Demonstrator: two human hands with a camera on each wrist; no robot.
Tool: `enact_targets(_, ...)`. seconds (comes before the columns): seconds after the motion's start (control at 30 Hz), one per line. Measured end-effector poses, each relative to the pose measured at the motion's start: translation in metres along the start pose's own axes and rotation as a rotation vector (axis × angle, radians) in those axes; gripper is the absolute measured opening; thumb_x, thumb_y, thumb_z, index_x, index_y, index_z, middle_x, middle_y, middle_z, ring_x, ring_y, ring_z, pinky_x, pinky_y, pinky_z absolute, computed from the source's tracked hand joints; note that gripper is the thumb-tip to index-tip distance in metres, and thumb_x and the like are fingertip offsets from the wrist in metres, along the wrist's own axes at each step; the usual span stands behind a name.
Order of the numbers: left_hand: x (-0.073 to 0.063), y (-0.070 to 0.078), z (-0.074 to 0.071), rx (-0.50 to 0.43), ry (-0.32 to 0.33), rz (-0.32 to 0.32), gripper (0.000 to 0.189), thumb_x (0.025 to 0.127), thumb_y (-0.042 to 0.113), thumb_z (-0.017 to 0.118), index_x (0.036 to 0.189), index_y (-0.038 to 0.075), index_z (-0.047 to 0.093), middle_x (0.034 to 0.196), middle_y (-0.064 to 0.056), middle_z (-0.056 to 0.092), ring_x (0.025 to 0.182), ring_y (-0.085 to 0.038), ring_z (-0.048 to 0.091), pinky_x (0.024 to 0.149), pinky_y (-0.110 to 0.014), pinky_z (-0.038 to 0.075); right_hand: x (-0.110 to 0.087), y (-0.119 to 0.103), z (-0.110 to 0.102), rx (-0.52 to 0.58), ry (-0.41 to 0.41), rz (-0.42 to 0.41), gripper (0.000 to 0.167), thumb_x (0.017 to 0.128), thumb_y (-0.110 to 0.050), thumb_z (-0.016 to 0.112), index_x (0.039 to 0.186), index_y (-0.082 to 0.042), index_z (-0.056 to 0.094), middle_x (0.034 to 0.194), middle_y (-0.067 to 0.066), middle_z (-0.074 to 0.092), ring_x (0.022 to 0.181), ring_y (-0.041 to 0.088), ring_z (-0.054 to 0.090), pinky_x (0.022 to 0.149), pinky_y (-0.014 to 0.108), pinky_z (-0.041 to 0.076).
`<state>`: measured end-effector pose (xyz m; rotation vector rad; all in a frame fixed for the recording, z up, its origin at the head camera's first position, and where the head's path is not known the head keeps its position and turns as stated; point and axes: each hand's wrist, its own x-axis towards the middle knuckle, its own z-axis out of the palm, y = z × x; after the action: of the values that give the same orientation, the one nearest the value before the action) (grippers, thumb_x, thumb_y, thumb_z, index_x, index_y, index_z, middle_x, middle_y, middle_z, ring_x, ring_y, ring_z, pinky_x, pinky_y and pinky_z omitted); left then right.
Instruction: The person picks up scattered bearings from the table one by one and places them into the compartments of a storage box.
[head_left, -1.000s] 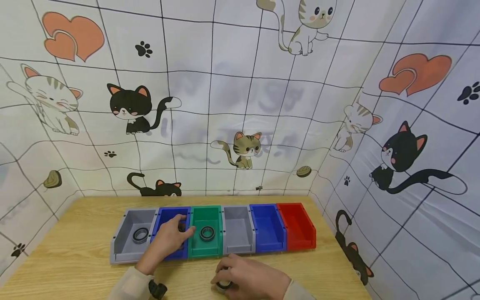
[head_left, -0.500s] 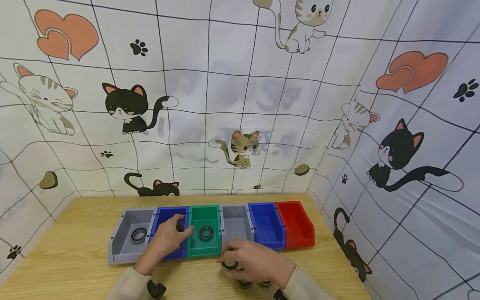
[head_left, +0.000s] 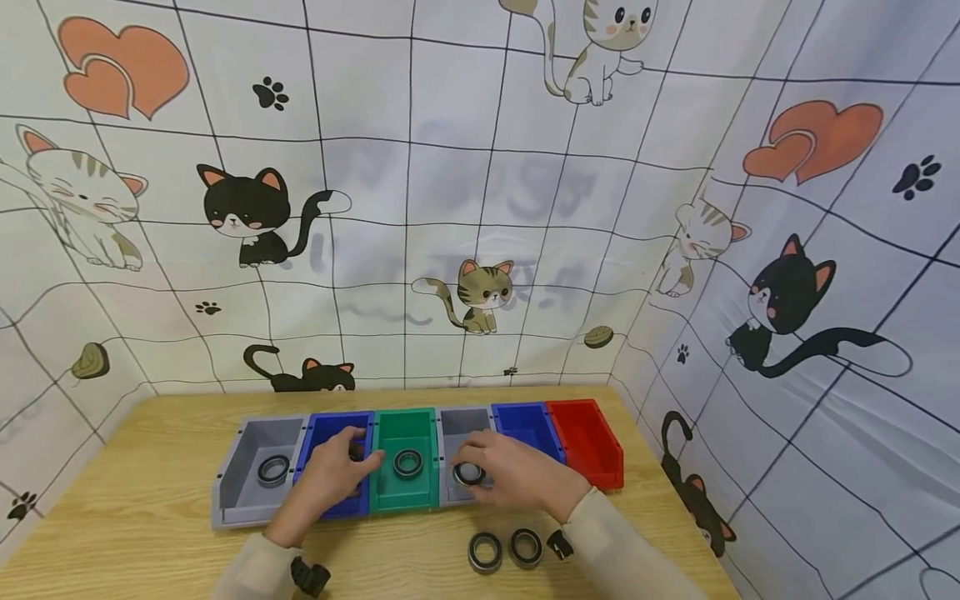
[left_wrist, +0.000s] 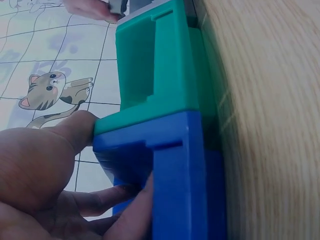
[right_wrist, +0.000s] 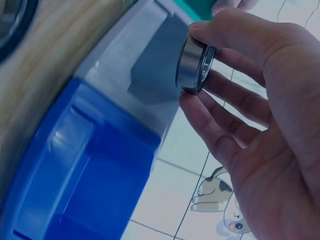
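Note:
My right hand (head_left: 517, 471) pinches a ball bearing (head_left: 468, 473) by its rim, over the middle grey bin (head_left: 459, 421). In the right wrist view, thumb and fingertips hold this bearing (right_wrist: 191, 65) edge-on. The left hand (head_left: 330, 475) reaches into the left blue bin (head_left: 322, 427), its thumb apart from the fingers. In the left wrist view, that thumb (left_wrist: 77, 127) lies against the edge where the blue and green bins meet. A dark thing (head_left: 356, 452) shows between thumb and fingers; I cannot tell if the hand touches it.
One bearing (head_left: 273, 471) lies in the left grey bin (head_left: 236, 467), another bearing (head_left: 408, 463) in the green bin (head_left: 405, 425). Two more bearings (head_left: 485, 552) lie on the wooden table (head_left: 405, 558). A blue bin (head_left: 528, 425) and a red bin (head_left: 588, 442) finish the row.
My right hand has lifted a bearing off the table and carried it forward over the middle grey bin, uncovering two bearings on the table. The left hand stays at the blue bin.

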<state>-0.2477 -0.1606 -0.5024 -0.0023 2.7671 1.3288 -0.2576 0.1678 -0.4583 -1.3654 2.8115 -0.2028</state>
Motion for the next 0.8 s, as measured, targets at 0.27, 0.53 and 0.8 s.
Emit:
enact_targets(0.27,0.001,0.004,0.001,0.065,0.031,0.029,0.074,0.11,0.032,0.082,0.163,-0.012,0.054,0.12,-0.024,0.08,0.078,-0.019,0.077,0.066,-0.04,0.067,0.017,0.018,0.001,-0.043,-0.008,0.065,0.048,0.104,-0.025,0.091,0.15,-0.017,0.079,0.139,0.002,0.078,0.124,0.014,0.075,0.107,0.026,0.067)
enact_targets(0.53,0.002,0.002,0.001,0.077,0.044,0.046,0.074,0.107,0.028,0.085,0.163,-0.011,0.055,0.133,-0.031,0.079,0.099,-0.031,0.082,0.078,-0.048,0.071,0.034,0.024,0.014,-0.102,-0.04,0.092,0.049,0.102,-0.026,0.093,0.148,-0.018,0.08,0.14,0.001,0.08,0.123,0.016,0.078,0.109,0.033,0.068)
enact_targets(0.8,0.002,0.0,-0.001,0.057,0.041,0.035,0.075,0.106,0.029,0.086,0.163,-0.009,0.056,0.134,-0.03,0.079,0.097,-0.03,0.082,0.075,-0.047,0.07,0.047,0.029,0.028,-0.17,-0.061,0.117,0.049,0.1,-0.03,0.095,0.146,-0.02,0.082,0.14,0.0,0.082,0.12,0.018,0.079,0.112,0.04,0.068)
